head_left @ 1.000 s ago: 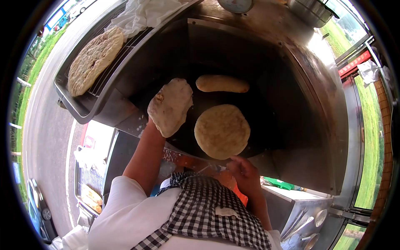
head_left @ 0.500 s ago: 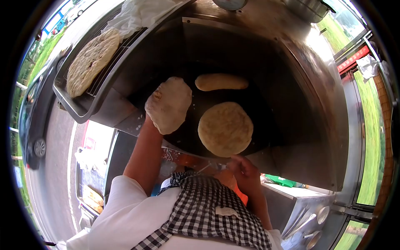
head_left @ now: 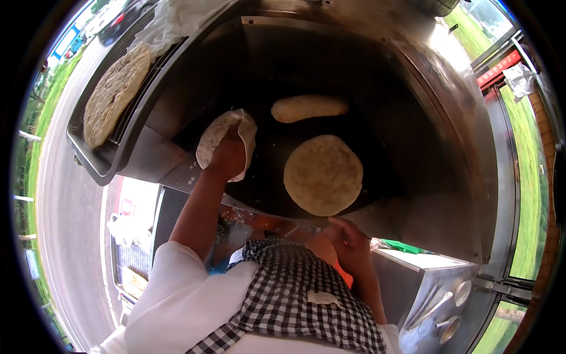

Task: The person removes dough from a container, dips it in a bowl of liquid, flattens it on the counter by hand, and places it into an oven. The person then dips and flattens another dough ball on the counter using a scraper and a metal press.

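At the left part of the dark griddle (head_left: pixel 274 180), my left hand (head_left: pixel 229 154) holds a pale, floury flatbread dough (head_left: pixel 212 133). Its edges curl up around the hand, and my fingertips are hidden in it. To the right lies a round flat dough (head_left: pixel 323 175), and above that a long rounded piece of dough (head_left: pixel 309 108); both are pale on top and nothing touches them. By the griddle's front rim, just below the round dough, my right hand (head_left: pixel 349 237) has its fingers curled in and shows nothing held.
Metal walls (head_left: pixel 448 147) surround the griddle. At upper left, a rack tray (head_left: pixel 100 171) holds a browned flatbread (head_left: pixel 115 97) and a white cloth (head_left: pixel 177 23). A steel counter (head_left: pixel 433 295) with utensils stands at lower right. Beyond is a road (head_left: pixel 65 177).
My left hand has turned over: the dough that covered it now lies beneath and around it. The view has shifted slightly. My right hand stays near the rim. A passing car has moved on.
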The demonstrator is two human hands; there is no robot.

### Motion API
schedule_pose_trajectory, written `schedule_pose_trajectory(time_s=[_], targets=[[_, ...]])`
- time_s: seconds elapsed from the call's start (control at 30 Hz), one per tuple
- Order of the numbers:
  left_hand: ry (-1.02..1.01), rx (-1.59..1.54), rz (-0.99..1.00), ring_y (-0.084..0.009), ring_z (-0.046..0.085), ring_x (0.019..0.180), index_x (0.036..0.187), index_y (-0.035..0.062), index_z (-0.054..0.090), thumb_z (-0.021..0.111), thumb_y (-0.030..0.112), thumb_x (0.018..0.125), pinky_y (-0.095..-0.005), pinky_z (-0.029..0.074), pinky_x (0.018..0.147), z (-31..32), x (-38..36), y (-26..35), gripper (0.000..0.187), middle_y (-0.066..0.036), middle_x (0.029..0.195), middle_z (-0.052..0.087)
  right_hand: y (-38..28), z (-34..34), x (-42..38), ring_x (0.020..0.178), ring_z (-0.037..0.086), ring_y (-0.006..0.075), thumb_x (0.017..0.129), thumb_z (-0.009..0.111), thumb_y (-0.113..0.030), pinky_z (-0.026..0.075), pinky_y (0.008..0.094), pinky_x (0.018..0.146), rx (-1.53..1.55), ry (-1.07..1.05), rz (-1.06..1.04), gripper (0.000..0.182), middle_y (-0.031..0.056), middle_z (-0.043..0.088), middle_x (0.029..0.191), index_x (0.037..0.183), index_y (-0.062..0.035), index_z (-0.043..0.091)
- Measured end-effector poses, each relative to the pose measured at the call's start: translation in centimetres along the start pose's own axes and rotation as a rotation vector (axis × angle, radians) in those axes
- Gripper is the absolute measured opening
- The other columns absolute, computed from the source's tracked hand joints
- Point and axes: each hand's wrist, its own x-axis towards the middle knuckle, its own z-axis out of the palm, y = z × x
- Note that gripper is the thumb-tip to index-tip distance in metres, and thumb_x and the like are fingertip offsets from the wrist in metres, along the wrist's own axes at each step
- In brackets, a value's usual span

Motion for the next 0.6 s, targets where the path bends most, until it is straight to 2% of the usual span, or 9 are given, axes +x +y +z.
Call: schedule_pose_trajectory(time_s=[0.07,0.17,0.27,0.37,0.57,0.6], targets=[[0.025,0.333,0.077,-0.0357,0.052,0.141,0.151,-0.0042,0.045,0.059,0.009,0.095,-0.0382,0.039,0.120,-2.0,-0.4,3.1,0.059,-0.025,0.150,0.054,-0.1,-0.3,-0.1,0.100,0.073,0.0143,0.103,0.069,-0.012,0.058,0.0314,0.090,-0.017,-0.004,0.015,0.031,0.0087,0.077,0.105,0.132,-0.0014,0.067],[-0.068,0.181,0.026,-0.0405,0.048,0.144,0.147,-0.0128,0.047,0.060,0.007,0.090,-0.0450,0.036,0.124,-4.0,-0.2,5.4,0.062,-0.030,0.145,0.056,0.3,-0.4,0.0,0.100,0.073,0.0149,0.103,0.069,-0.011,0.058,0.0317,0.091,0.001,-0.013,0.034,0.031,0.0088,0.077,0.104,0.133,-0.0014,0.067],[-0.068,0.119,0.042,-0.0402,0.044,0.147,0.145,-0.0107,0.050,0.061,0.004,0.087,-0.0503,0.033,0.126,-5.6,0.1,7.0,0.060,-0.029,0.149,0.053,0.4,-0.2,-0.1,0.100,0.072,0.0147,0.103,0.069,-0.012,0.058,0.0314,0.091,0.022,-0.016,0.041,0.032,0.0086,0.077,0.104,0.133,-0.0014,0.066],[0.013,-0.052,0.012,-0.0401,0.044,0.147,0.143,-0.0055,0.055,0.061,0.000,0.085,-0.0539,0.031,0.127,-6.2,0.2,8.5,0.059,-0.025,0.152,0.052,0.3,0.0,0.1,0.099,0.072,0.0143,0.102,0.069,-0.012,0.057,0.0311,0.090,0.015,-0.021,0.041,0.032,0.0080,0.076,0.103,0.133,-0.0015,0.066],[0.022,-0.100,0.115,-0.0358,0.043,0.150,0.138,0.0108,0.065,0.058,-0.003,0.088,-0.0582,0.029,0.127,-5.9,0.8,9.4,0.053,-0.016,0.154,0.053,0.4,0.2,0.5,0.098,0.072,0.0140,0.102,0.070,-0.013,0.057,0.0311,0.090,-0.019,-0.033,0.022,0.033,0.0069,0.076,0.103,0.133,-0.0021,0.067],[0.007,-0.103,0.121,-0.0354,0.043,0.150,0.138,0.0106,0.065,0.059,-0.001,0.089,-0.0582,0.029,0.126,-5.9,0.8,9.4,0.051,-0.016,0.154,0.054,0.5,0.3,0.5,0.098,0.072,0.0141,0.102,0.071,-0.013,0.057,0.0312,0.090,-0.026,-0.035,0.018,0.033,0.0068,0.076,0.103,0.133,-0.0022,0.067]])
